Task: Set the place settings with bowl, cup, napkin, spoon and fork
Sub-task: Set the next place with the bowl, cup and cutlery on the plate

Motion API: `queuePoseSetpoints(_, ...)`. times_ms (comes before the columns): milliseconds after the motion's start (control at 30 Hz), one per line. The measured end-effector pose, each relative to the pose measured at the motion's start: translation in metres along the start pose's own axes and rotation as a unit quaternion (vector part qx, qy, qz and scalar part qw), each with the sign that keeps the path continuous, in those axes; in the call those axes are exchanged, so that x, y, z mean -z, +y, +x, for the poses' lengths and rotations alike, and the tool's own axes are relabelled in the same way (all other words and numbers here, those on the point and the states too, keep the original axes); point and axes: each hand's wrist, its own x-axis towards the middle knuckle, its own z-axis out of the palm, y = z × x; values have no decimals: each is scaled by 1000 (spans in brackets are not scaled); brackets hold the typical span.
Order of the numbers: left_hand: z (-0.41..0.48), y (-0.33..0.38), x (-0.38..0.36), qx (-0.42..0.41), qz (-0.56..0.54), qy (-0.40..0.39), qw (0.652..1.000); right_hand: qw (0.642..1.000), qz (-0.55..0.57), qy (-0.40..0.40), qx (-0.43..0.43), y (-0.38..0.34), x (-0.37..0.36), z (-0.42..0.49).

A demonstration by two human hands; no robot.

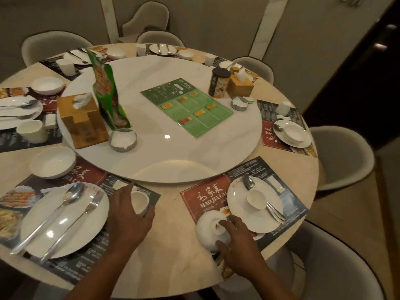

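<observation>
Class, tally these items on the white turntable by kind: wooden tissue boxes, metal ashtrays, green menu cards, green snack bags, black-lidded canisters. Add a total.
Wooden tissue boxes: 2
Metal ashtrays: 2
Green menu cards: 1
Green snack bags: 1
Black-lidded canisters: 1
Total: 7

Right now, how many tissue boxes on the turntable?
2. One tissue box sits at the turntable's left edge beside the green bag; the other box is at the far right by the canister. None looks hidden.
</observation>
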Motion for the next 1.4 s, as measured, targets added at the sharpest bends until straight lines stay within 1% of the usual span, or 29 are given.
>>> queuePoseSetpoints(67, -2, 14, -8, -72, -2, 11, 997, 1000, 0, 15, 15, 4, 14, -1)
queuePoseSetpoints(100, -5, 23, -13, -96, -14, 4, 995, 999, -1, 25, 26, 7, 23, -2)
queuePoseSetpoints(167, -11, 42, -26, -113, -47, -36, 992, 998, 14, 43, 39, 14, 40, -3)
queuePoseSetpoints(233, -20, 60, -40, -116, -66, -77, 988, 996, 32, 69, 39, 26, 56, -3)
queuePoseSetpoints(333, -34, 84, -63, -95, -68, -133, 984, 994, 40, 99, 11, 52, 76, -1)
queuePoseSetpoints(467, -54, 114, -96, -73, -35, -160, 984, 993, 56, 106, -24, 106, 100, 10)
queuePoseSetpoints(567, -67, 137, -119, -40, 5, -139, 989, 990, 77, 118, -28, 149, 119, 27)
queuePoseSetpoints(633, -77, 153, -134, -22, 27, -106, 994, 987, 104, 115, -32, 176, 128, 42)
queuePoseSetpoints(733, -97, 180, -152, 20, 11, -57, 998, 989, 117, 90, -20, 207, 135, 60)
queuePoseSetpoints(833, -122, 207, -173, 68, 3, -32, 997, 993, 103, 52, 22, 226, 137, 71)
queuePoseSetpoints(967, -155, 222, -184, 111, 27, -18, 993, 994, 95, 5, 58, 224, 144, 79)
queuePoseSetpoints(1033, -166, 220, -176, 157, 45, 2, 987, 992, 96, 10, 79, 213, 146, 80)
queuePoseSetpoints(1067, -170, 218, -170, 171, 57, 8, 984, 989, 103, 25, 99, 204, 147, 79)
queuePoseSetpoints(1133, -174, 209, -158, 186, 76, 12, 979, 976, 110, 75, 172, 179, 145, 75)
queuePoseSetpoints(1200, -175, 198, -146, 209, 74, 14, 975, 951, 90, 91, 282, 145, 137, 69)
queuePoseSetpoints(1267, -174, 188, -138, 225, 55, 15, 973, 918, 51, 49, 391, 108, 118, 61)
queuePoseSetpoints(1300, -173, 184, -135, 228, 47, 14, 972, 906, 28, 13, 421, 91, 106, 59)
queuePoseSetpoints(1333, -171, 179, -133, 230, 41, 10, 972, 900, 2, -25, 434, 76, 93, 57)
queuePoseSetpoints(1400, -168, 170, -129, 230, 30, -8, 973, 898, -56, -88, 427, 53, 67, 59)
